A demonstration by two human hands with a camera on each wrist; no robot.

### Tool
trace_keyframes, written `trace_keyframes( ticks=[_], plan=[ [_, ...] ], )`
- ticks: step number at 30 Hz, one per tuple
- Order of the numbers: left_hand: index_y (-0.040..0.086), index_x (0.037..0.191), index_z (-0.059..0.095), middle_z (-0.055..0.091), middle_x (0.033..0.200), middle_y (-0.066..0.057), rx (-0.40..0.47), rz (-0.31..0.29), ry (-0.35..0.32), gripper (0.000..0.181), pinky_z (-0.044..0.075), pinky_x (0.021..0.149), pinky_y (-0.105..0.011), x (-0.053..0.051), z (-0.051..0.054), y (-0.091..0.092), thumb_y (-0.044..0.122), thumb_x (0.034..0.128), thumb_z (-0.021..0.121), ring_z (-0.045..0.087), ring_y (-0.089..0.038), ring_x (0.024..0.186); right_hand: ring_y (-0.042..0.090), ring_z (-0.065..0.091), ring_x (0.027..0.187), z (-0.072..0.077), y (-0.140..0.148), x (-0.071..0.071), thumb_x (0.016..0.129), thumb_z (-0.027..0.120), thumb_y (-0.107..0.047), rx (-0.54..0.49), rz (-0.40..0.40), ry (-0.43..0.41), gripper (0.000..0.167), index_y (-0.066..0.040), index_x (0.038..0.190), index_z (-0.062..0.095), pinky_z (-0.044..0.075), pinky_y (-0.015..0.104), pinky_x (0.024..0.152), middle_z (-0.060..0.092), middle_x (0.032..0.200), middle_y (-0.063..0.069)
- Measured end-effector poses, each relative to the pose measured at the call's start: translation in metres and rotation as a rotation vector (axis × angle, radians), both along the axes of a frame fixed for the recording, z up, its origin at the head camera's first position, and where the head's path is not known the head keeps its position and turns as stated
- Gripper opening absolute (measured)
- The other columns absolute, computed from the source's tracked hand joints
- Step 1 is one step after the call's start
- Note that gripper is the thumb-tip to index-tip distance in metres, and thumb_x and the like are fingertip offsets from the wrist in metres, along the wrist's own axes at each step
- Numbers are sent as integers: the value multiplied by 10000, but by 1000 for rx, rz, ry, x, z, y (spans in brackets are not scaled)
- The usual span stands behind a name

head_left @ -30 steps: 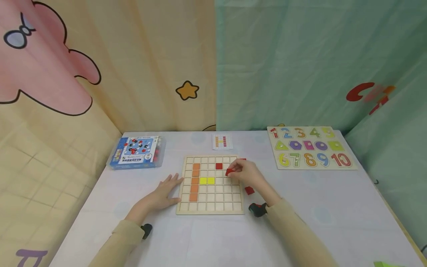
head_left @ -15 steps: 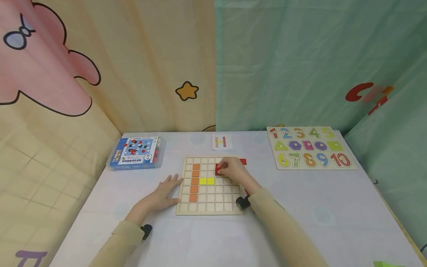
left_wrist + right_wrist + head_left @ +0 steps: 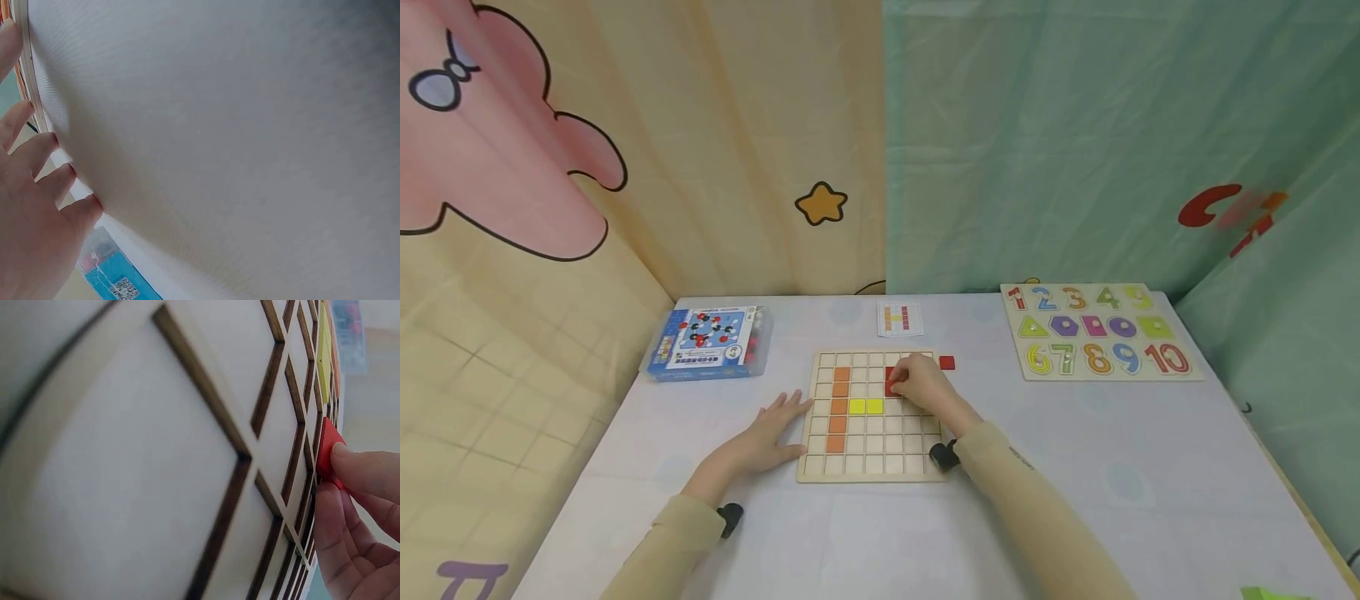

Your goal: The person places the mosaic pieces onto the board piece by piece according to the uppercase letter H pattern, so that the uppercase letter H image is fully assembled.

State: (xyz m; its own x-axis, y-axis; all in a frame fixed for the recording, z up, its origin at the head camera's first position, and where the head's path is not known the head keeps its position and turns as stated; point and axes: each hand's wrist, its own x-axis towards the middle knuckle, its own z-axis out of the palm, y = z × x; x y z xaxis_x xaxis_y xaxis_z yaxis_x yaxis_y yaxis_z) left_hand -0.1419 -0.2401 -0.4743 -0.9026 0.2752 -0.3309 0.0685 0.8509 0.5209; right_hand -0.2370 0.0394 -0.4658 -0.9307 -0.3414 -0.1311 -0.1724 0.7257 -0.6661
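My right hand (image 3: 927, 385) pinches a red square tile (image 3: 326, 449) between thumb and fingers, over a cell of the wooden grid board (image 3: 872, 473). In the right wrist view the tile is tilted against the grid. Just behind it in the head view, another red tile lies in its cell, partly covered by my fingers. A column of orange tiles (image 3: 837, 425) and two yellow tiles (image 3: 874, 407) fill cells to the left. My left hand (image 3: 769, 432) lies with fingers spread on the table, its fingertips touching the board's left edge (image 3: 33, 78).
A loose red tile (image 3: 947, 362) lies off the board's right edge. Behind the board is a small pattern card (image 3: 899, 319). A clear-and-blue boxed set (image 3: 707, 342) stands back left, and a number-and-shape puzzle board (image 3: 1093, 342) back right.
My right hand has carried the red tile leftward from the board's right side to the cell in front of the placed red tile. My left hand has stayed still.
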Motion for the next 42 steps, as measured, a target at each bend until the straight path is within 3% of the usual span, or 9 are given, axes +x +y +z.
trace_keyframes(
  ticks=[11, 17, 24, 28, 33, 42],
  plan=[
    [131, 1554, 302, 114, 1658, -146, 7, 3, -3, 776, 27, 1220, -602, 0, 2, 1, 270, 904, 703, -6, -387, 1530, 178, 551, 834, -2, -3, 1, 884, 727, -112, 59, -6, 10, 44, -87, 848, 718, 534, 315, 798, 626, 879, 34],
    [126, 1553, 303, 115, 1657, -150, 9, 3, -6, 774, 26, 1219, -606, 1, 1, 1, 267, 905, 702, -6, -391, 1529, 173, 563, 851, 5, 5, 3, 888, 726, -141, 19, 0, -5, 42, -100, 896, 727, 536, 311, 789, 659, 910, 23],
    [136, 1556, 299, 113, 1660, -138, 4, 8, -8, 775, 25, 1222, -597, 0, 2, 2, 266, 906, 702, -10, -379, 1532, 172, 590, 848, 24, 38, 11, 889, 720, -173, -67, 9, -9, 134, -89, 993, 717, 539, 322, 788, 680, 936, 30],
    [129, 1554, 302, 118, 1657, -148, 7, 2, -6, 778, 26, 1217, -610, 0, 1, 1, 273, 903, 704, -5, -388, 1530, 172, 588, 843, 28, 62, 16, 886, 716, -149, -106, 26, -4, 164, -60, 1023, 712, 531, 299, 779, 672, 913, 35],
    [129, 1558, 291, 113, 1658, -147, 9, -3, -14, 785, 24, 1219, -610, -1, -1, 1, 282, 906, 702, -11, -383, 1532, 177, 588, 844, 24, 89, 25, 879, 717, -105, -112, 49, 10, 161, -34, 1023, 708, 535, 292, 787, 664, 897, 41],
    [129, 1558, 292, 119, 1656, -153, 9, -3, -10, 785, 33, 1218, -611, -1, 1, 1, 264, 904, 705, -1, -390, 1530, 138, 596, 856, 10, 122, 46, 861, 754, -153, -86, 52, -59, 188, -90, 1032, 707, 554, 310, 821, 673, 914, -9]
  ],
)
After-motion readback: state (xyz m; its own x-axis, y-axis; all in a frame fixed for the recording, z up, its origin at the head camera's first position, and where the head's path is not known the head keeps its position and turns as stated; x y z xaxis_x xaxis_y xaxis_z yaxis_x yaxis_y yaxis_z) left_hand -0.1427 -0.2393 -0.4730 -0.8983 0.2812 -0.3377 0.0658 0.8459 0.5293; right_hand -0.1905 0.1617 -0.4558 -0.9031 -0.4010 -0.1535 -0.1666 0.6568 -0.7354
